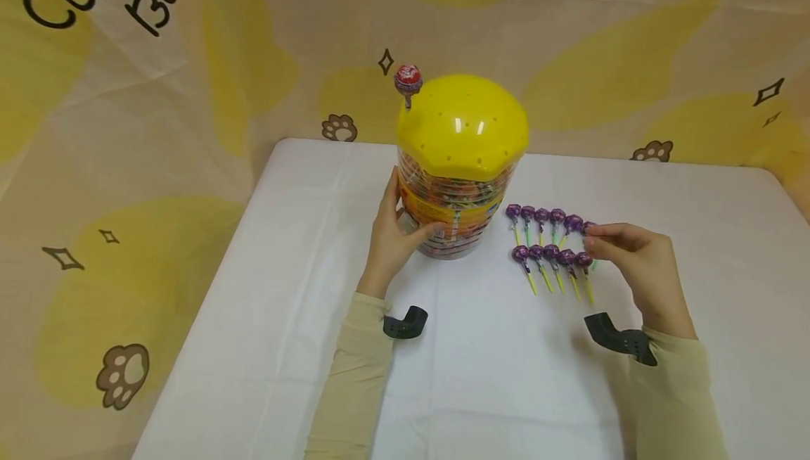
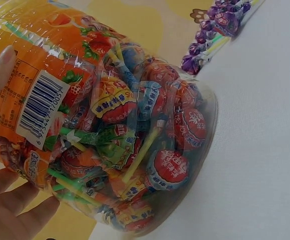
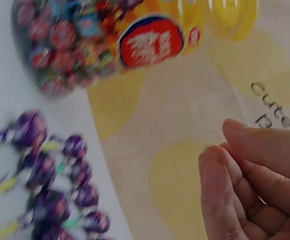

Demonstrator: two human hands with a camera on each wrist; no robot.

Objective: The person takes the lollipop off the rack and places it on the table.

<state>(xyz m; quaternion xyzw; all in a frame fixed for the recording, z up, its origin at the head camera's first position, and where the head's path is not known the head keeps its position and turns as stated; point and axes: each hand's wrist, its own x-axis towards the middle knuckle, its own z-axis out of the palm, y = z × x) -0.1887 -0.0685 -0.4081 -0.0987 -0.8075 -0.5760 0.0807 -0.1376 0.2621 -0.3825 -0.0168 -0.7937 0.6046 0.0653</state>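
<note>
Left hand (image 1: 392, 238) rests against the left side of the lollipop jar (image 1: 457, 200), fingers curled round the clear wall beside the barcode label (image 2: 39, 105). Jar stands upright near the middle of the white table (image 1: 266, 319), packed with wrapped lollipops, yellow perforated lid (image 1: 463, 126) on top. One red lollipop (image 1: 408, 80) stands stuck in a hole at the lid's left edge. Right of the jar, two rows of purple lollipops (image 1: 550, 242) lie on the table, sticks pointing towards the person. Right hand (image 1: 633, 256) sits at the rows' right end, fingertips bunched narrow over the end lollipop; whether it is pinched, cannot tell.
</note>
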